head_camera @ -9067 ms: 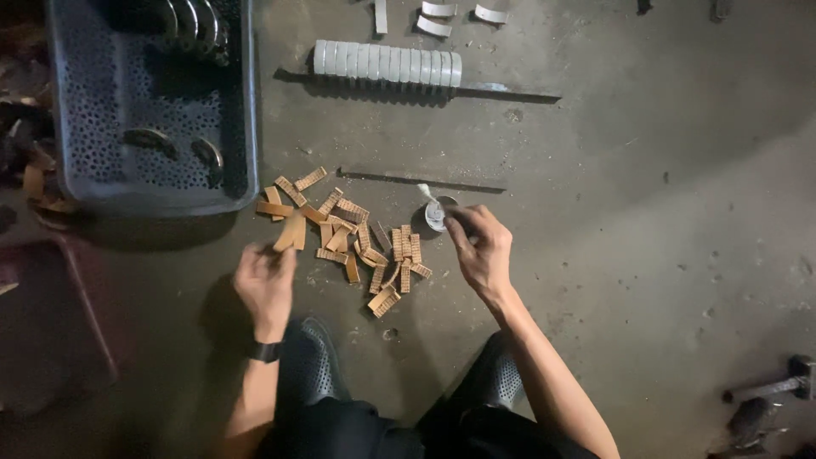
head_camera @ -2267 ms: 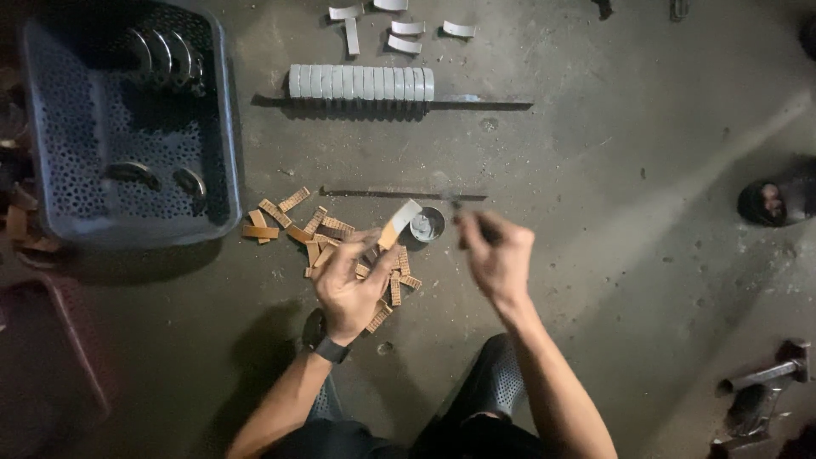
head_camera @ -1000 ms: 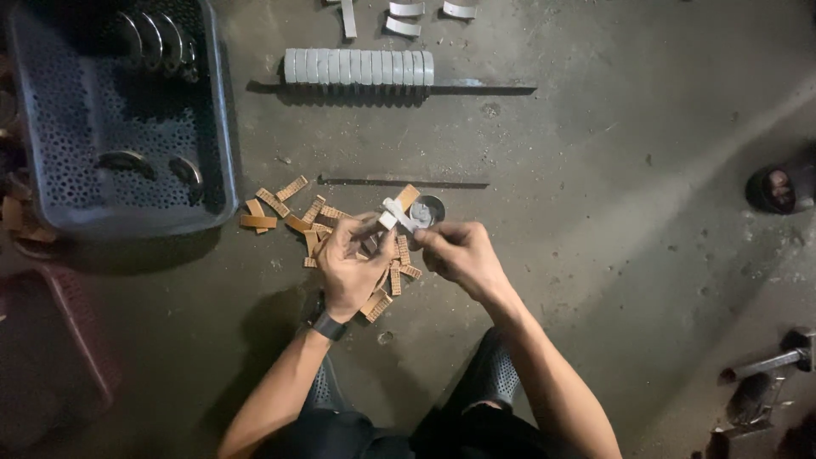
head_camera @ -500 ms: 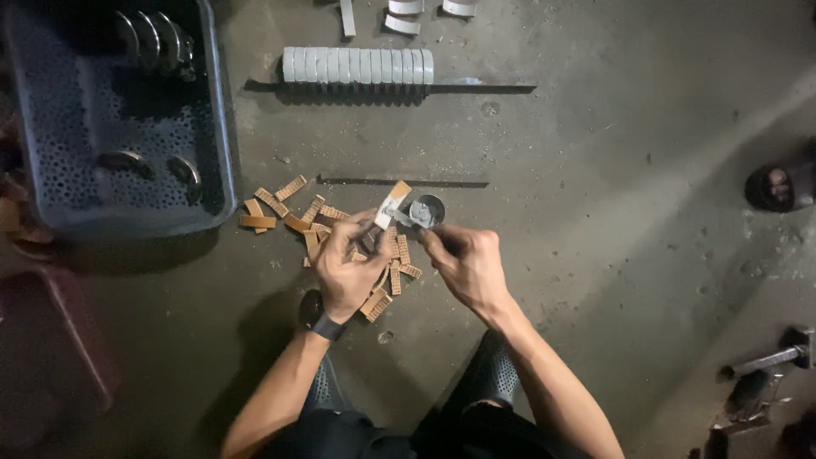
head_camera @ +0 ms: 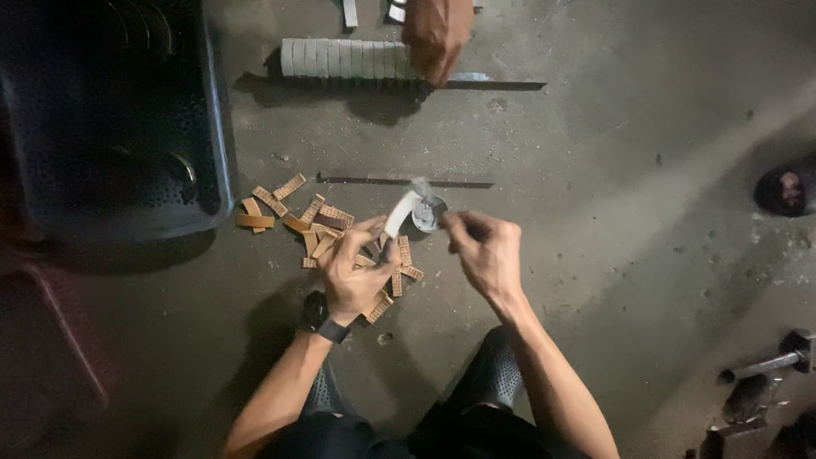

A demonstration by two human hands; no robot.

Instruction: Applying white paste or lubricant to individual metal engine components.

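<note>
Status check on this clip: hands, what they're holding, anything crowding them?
Left hand grips a curved pale strip. Right hand pinches a brush at the small round tin. Brown strips scattered underneath; another person's hand at the far row.

We see a short curved strip [head_camera: 398,214] — pale on its upturned face — pinched at its lower end and tilted up toward one o'clock. At its three o'clock, just beside it, sits a small round grey tin [head_camera: 427,212] on the floor — open, contents unclear.
</note>
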